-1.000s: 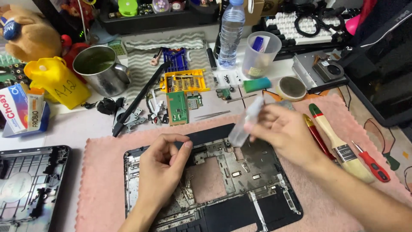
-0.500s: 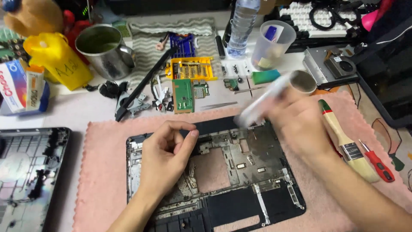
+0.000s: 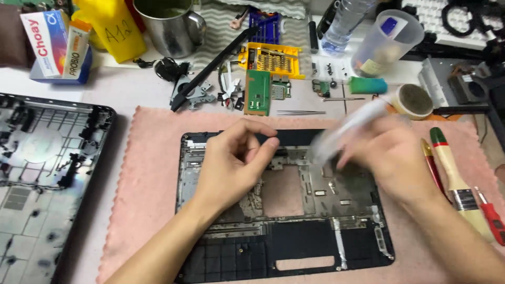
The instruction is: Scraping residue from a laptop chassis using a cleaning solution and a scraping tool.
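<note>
- Pink mat (image 3: 142, 173) covers the cluttered worktop (image 3: 131, 92), laptop shell (image 3: 284, 252) on it
- Left hand (image 3: 231, 163) fingers curled, holding nothing visible
- Right hand (image 3: 389, 158) grips blurred white tube (image 3: 347, 129) toward 10 o'clock

Bright, even overhead light, soft shadows — right hand (image 3: 392, 158) blurred by motion.

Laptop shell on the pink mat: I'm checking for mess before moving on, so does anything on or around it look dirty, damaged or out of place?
The laptop shell looks grimy, with dusty residue around its square cutout. Loose screws lie scattered on the bare table near the small green board, not in a tray. The right hand and its white tool are blurred.
</note>
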